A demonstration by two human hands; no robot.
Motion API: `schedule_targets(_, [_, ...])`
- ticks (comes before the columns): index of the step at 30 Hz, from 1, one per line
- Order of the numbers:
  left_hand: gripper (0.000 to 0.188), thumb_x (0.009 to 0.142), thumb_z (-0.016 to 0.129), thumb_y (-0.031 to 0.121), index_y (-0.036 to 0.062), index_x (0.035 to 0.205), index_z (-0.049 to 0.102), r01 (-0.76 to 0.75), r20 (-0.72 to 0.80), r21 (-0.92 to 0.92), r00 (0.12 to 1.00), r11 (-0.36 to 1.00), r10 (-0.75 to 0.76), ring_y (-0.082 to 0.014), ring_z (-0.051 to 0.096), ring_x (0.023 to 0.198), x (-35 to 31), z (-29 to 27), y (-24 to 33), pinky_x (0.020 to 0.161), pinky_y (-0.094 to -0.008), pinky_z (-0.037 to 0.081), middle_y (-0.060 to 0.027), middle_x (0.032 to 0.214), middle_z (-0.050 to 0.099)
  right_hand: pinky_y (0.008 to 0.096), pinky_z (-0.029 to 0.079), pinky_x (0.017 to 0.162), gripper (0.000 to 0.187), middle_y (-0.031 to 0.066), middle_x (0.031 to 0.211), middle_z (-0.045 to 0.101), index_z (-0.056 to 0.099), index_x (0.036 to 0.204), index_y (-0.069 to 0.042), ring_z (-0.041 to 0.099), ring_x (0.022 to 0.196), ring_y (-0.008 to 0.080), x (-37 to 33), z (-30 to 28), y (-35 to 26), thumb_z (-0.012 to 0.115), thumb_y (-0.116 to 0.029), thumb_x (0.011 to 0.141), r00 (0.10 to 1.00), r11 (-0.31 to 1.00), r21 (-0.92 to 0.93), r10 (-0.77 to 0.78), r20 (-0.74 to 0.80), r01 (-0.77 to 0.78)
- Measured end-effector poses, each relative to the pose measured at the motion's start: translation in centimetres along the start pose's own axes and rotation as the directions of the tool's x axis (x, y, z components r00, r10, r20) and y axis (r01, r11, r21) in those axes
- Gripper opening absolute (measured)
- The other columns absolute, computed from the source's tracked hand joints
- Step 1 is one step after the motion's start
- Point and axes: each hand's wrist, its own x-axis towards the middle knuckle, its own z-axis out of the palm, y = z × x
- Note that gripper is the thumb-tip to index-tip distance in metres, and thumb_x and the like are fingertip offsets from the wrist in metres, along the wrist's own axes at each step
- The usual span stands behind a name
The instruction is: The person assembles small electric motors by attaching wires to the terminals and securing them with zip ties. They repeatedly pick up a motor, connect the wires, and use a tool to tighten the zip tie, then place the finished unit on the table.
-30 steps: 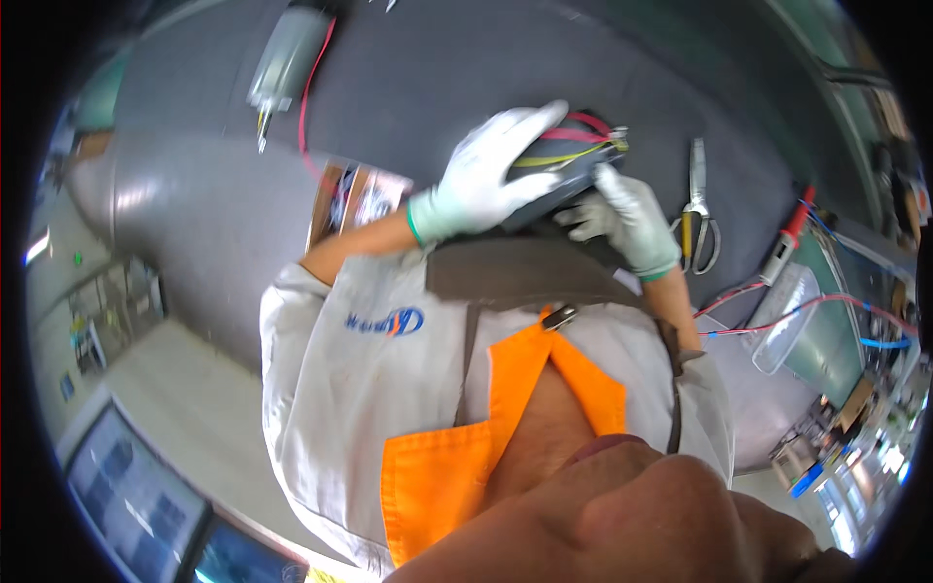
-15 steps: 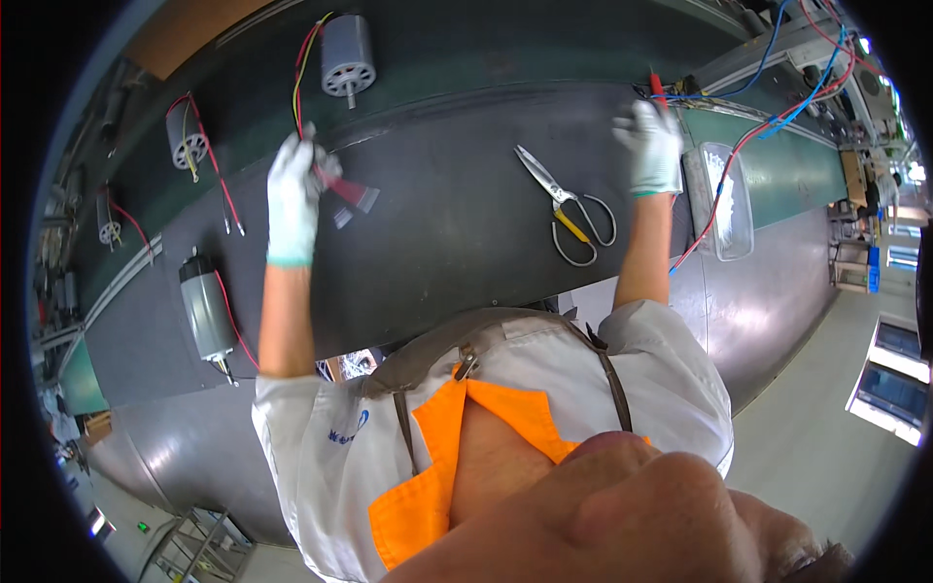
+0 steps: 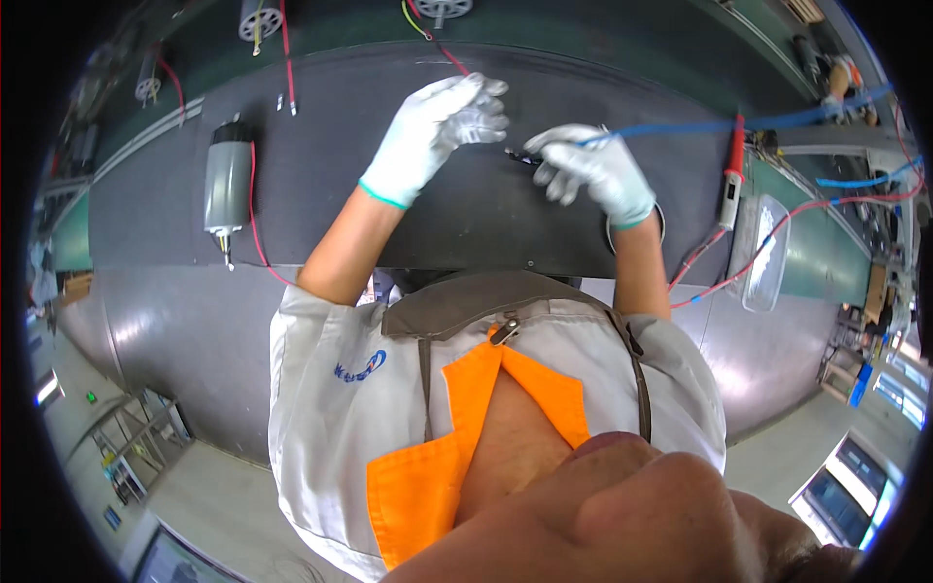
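Observation:
My left hand [image 3: 442, 126], in a white glove with a green cuff, is closed around the red wire [image 3: 453, 60] at its fingertips. That wire runs from a grey motor [image 3: 445, 10], cut off at the top edge. To its right, my gloved right hand [image 3: 595, 173] is closed on a small dark-tipped tool [image 3: 523, 155]. A blue hose [image 3: 700, 126] leads off to the right from this hand; the tool's body is hidden in the fingers. The two hands are a short gap apart. Scissors lie mostly hidden under my right wrist, one handle loop [image 3: 663, 225] showing.
On the left lies a grey cylindrical motor [image 3: 227, 185] with a red wire. Farther back are more motors [image 3: 260, 21]. At right, a red-handled tool [image 3: 736, 155] with a red cord lies beside a clear tray [image 3: 783, 219] of small white pieces. A co-worker's hand [image 3: 838, 83] shows far right.
My right hand has come left from beside the red-handled tool and now holds the dark-tipped tool. My left hand has moved right. The view has shifted, with the motors higher up.

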Motion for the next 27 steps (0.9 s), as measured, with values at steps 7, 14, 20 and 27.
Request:
schedule_targets(7, [0.034,0.101,0.064,0.026,-0.0039,0.118,0.067,-0.121,-0.133,0.057,0.983,0.991,0.128,-0.019,0.072,0.085,0.0,1.0,-0.1,0.08,-0.0337,0.058,-0.0096,0.1,0.072,0.028,0.06,0.064,0.024,0.0183,0.096,0.074,0.067,0.116,0.008,0.073,0.075,0.0206,0.6,5.4,0.8,0.063,-0.008,0.099,0.954,0.906,0.307,-0.252,-0.161,0.291])
schedule_targets(14, [0.032,0.101,0.064,0.024,-0.0038,0.117,0.067,-0.142,-0.155,0.071,0.976,0.987,0.152,-0.0197,0.073,0.087,-0.5,1.7,0.0,0.081,-0.0349,0.059,-0.0107,0.104,0.073,0.0299,0.061,0.064,0.026,0.0193,0.093,0.074,0.065,0.116,0.009,0.073,0.073,0.0207,2.1,6.2,0.7,0.067,-0.007,0.097,0.912,0.89,0.286,-0.263,-0.316,0.356])
schedule_targets(20, [0.03,0.101,0.063,0.024,-0.0027,0.115,0.068,-0.118,-0.162,0.103,0.978,0.988,0.134,-0.0168,0.069,0.081,-1.1,2.4,0.4,0.077,-0.0315,0.056,-0.0087,0.099,0.072,0.0289,0.061,0.063,0.024,0.0188,0.092,0.074,0.066,0.114,0.01,0.073,0.072,0.02,2.2,7.3,0.8,0.066,-0.006,0.096,0.884,0.862,0.3,-0.293,-0.363,0.409])
schedule_targets(27, [0.022,0.105,0.052,0.023,0.0045,0.104,0.064,-0.075,-0.115,-0.319,0.993,0.945,0.04,-0.0121,0.054,0.07,0.1,2.1,-5.6,0.067,-0.0275,0.043,-0.0003,0.081,0.059,0.0259,0.06,0.06,0.019,0.0137,0.088,0.073,0.068,0.109,0.008,0.071,0.069,0.0157,3.1,6.9,-0.9,0.067,-0.003,0.095,0.909,0.914,0.242,-0.231,-0.346,0.325])
